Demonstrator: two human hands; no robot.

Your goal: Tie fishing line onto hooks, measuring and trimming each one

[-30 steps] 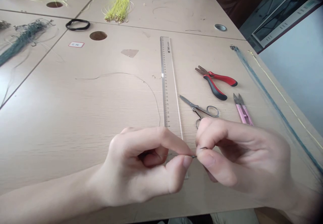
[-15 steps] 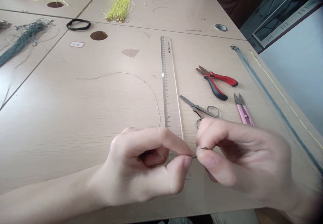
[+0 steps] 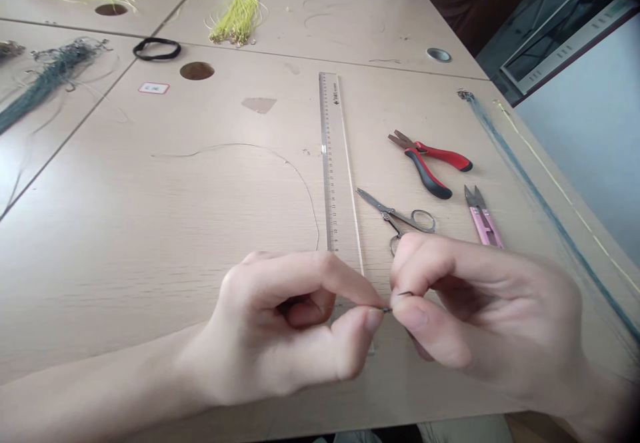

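Observation:
My right hand (image 3: 465, 303) pinches a small dark fishing hook (image 3: 406, 293) between thumb and forefinger; its pointed end shows above the thumb and its bend is hidden. My left hand (image 3: 310, 316) closes thumb and forefinger on the other end of the hook, where a short dark bit shows between the two hands. A thin line (image 3: 305, 183) curves over the table and runs behind my left hand; its join to the hook is not visible. Under my hands lies a clear ruler (image 3: 336, 163).
Right of the ruler lie scissors (image 3: 385, 212), red-and-black pliers (image 3: 425, 156) and pink thread snips (image 3: 483, 220). Blue-green strands (image 3: 530, 190) run along the right edge. Yellow strands (image 3: 237, 13), a black band (image 3: 157, 48) and a blue-green bundle (image 3: 45, 83) lie farther back.
Almost nothing differs. My right hand sits very slightly farther right, with both hands keeping the same pinch on the hook.

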